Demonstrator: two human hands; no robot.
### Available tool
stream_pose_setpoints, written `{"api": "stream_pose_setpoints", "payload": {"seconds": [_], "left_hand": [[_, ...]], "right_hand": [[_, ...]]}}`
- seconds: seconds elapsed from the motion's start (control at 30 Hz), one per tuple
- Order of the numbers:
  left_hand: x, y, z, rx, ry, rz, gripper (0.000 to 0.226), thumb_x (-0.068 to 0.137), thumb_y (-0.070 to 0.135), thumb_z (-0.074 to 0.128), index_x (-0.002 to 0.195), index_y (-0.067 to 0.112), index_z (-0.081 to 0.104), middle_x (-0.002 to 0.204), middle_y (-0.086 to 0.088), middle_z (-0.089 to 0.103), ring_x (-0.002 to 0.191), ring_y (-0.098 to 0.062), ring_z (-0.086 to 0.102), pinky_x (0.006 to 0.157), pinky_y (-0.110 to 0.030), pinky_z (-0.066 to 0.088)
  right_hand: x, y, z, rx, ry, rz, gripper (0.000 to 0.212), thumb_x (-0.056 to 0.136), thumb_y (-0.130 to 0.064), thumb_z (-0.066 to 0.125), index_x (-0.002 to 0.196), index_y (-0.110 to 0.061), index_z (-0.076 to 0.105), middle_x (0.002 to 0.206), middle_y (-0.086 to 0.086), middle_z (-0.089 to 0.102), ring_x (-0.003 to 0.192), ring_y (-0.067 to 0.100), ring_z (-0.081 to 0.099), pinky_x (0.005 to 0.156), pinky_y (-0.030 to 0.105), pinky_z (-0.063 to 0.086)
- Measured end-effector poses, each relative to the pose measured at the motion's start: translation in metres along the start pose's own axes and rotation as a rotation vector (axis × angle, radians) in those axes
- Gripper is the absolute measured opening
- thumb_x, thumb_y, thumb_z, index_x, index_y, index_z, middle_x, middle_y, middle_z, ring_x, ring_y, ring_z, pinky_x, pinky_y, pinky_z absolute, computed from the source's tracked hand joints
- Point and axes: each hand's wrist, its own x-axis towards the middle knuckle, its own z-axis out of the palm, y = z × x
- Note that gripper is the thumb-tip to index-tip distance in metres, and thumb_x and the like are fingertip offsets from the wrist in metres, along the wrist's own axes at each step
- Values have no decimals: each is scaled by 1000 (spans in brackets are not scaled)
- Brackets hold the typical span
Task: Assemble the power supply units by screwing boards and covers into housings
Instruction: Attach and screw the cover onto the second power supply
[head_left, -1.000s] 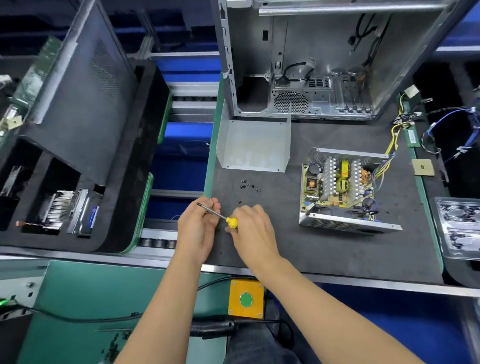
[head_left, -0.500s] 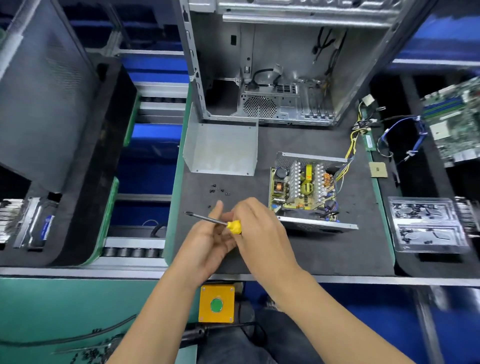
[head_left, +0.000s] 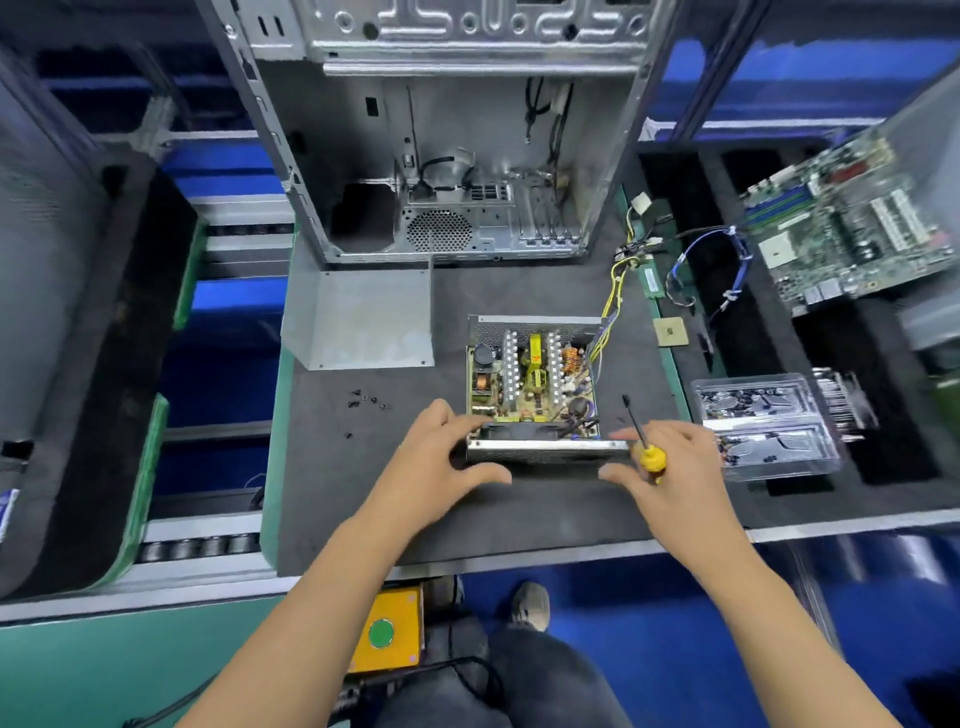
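- Several loose black screws (head_left: 370, 401) lie on the dark mat (head_left: 540, 519) at the left, just in front of the bent metal cover (head_left: 363, 317). A second ago both hands worked near them, the left one at the screwdriver's tip; now neither hand is close to them.
- Left hand (head_left: 436, 462) has let go of the screwdriver tip and moved right to the near-left corner of the open power supply housing (head_left: 540, 452). Its fingers are spread and lightly curved, fingertips over the housing's front edge and thumb below it; whether it grips firmly or only touches, I cannot tell.
- Between the hands sits the housing, its circuit board (head_left: 530, 379) lying inside it, its yellow and black wires (head_left: 615, 291) running back toward the computer case (head_left: 452, 156).
- Right hand (head_left: 670, 462) has crossed to the housing's near-right corner. It holds the yellow-handled screwdriver (head_left: 644, 441) against the palm, the shaft pointing up and away, while its forefinger and thumb reach out toward the housing.
- My reading: the hands have shifted from the screws to the unit itself, probably to turn or steady it before driving a screw into the board. No screw shows on the tip.
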Motion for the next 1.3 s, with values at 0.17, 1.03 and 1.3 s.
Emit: {"api": "stream_pose_setpoints", "payload": {"seconds": [0.17,1.03,1.3], "left_hand": [[5,7,-2,33,35,105,44,84,40,73,113,8,68,86,9,38,81,-4,43,73,-13,34],[20,48,-46,-687,95,-520,76,68,90,56,81,17,75,60,12,54,52,-7,45,52,-22,40],[11,52,-70,-1318,381,-458,26,98,-5,43,108,-1,67,85,-9,72,63,-12,61,56,-19,50]], "right_hand": [[8,4,-1,-28,37,-45,40,83,-15,77,60,-21,45,78,-1,58,95,25,49,83,38,39],[80,-63,-69,220,-29,45,50,86,-47,67,63,-11,42,62,6,51,62,20,48,62,33,39],[56,-67,-78,233,46,85,47,79,-72,40,77,-26,40,75,-2,61,65,12,51,61,34,38]]}}
